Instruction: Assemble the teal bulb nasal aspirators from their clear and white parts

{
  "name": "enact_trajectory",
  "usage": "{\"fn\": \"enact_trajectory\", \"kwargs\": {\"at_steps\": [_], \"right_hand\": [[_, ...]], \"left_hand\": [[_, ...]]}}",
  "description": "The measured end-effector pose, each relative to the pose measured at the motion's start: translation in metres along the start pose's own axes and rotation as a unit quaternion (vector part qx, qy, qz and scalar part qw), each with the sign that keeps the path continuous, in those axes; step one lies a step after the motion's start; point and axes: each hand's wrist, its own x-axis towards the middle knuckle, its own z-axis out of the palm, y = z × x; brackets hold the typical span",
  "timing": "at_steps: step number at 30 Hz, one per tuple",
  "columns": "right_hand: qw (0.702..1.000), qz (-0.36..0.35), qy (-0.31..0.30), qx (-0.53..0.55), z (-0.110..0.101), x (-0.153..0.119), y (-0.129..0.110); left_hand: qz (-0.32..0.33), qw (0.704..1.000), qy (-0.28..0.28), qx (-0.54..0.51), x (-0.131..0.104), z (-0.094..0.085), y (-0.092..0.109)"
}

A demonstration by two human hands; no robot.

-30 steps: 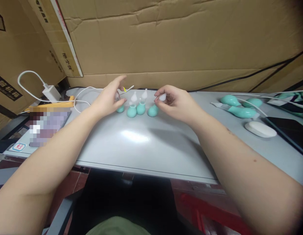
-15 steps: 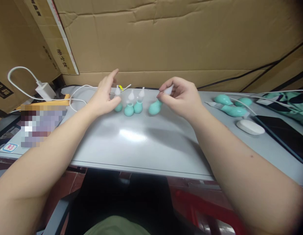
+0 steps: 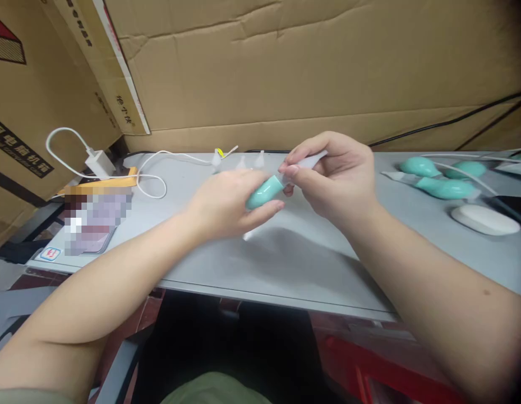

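Note:
A bulb syringe with a glossy teal bulb (image 3: 266, 192) and a whitish nozzle is held tilted above the table, between both hands. My right hand (image 3: 333, 171) pinches it at the nozzle end, fingertips closed near the neck. My left hand (image 3: 230, 202) is wrapped round the bulb, thumb below and fingers above. Behind the left hand stand three more bulb syringes; their pale tips (image 3: 259, 159) show, while their bulbs are mostly hidden.
Several teal bulb syringes (image 3: 447, 188) lie at the right, with a white oval case (image 3: 485, 219) in front. A white charger (image 3: 99, 164) with its cable and a phone (image 3: 102, 238) are on the left. Cardboard (image 3: 260, 73) walls the grey table's (image 3: 285, 275) back edge.
My left hand has left the standing bulb syringes and moved right onto the bulb. The bulb syringe in my right hand is raised and turned towards it. The view has shifted slightly.

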Motion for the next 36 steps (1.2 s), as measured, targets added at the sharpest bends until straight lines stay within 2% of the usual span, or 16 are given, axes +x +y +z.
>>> {"fn": "enact_trajectory", "kwargs": {"at_steps": [3,6,8,12,18,23,25,28,31,36], "right_hand": [[0.998,0.026,-0.039,0.039,0.000,0.002,-0.002],[0.994,0.061,-0.090,0.021,-0.001,0.004,-0.004],[0.990,0.094,-0.108,0.008,-0.001,0.004,-0.005],[0.973,0.160,-0.126,0.110,0.003,0.004,-0.004],[0.955,0.192,-0.133,0.183,0.012,0.005,-0.002],[0.953,0.173,-0.106,0.223,-0.002,0.012,-0.003],[0.967,0.154,-0.074,0.190,-0.012,0.016,0.000],[0.979,0.160,-0.052,0.114,-0.020,0.019,0.005],[0.981,0.165,-0.056,0.080,-0.018,0.018,0.007],[0.983,0.168,-0.075,0.025,-0.012,0.014,0.004]], "left_hand": [[-0.048,0.995,-0.055,-0.069,0.001,0.003,0.000],[-0.071,0.992,-0.057,-0.087,0.002,0.003,-0.005],[-0.063,0.990,-0.066,-0.109,0.002,0.003,-0.009],[-0.027,0.973,-0.100,-0.205,0.004,-0.001,-0.012],[-0.062,0.954,-0.127,-0.264,0.004,-0.005,-0.014],[-0.079,0.921,-0.142,-0.355,0.002,-0.006,-0.021],[-0.067,0.931,-0.140,-0.330,0.001,-0.008,-0.023],[-0.023,0.966,-0.125,-0.224,0.000,-0.009,-0.024],[-0.012,0.984,-0.113,-0.140,-0.002,-0.007,-0.023],[-0.027,0.993,-0.104,-0.054,-0.001,0.006,-0.019]]}}
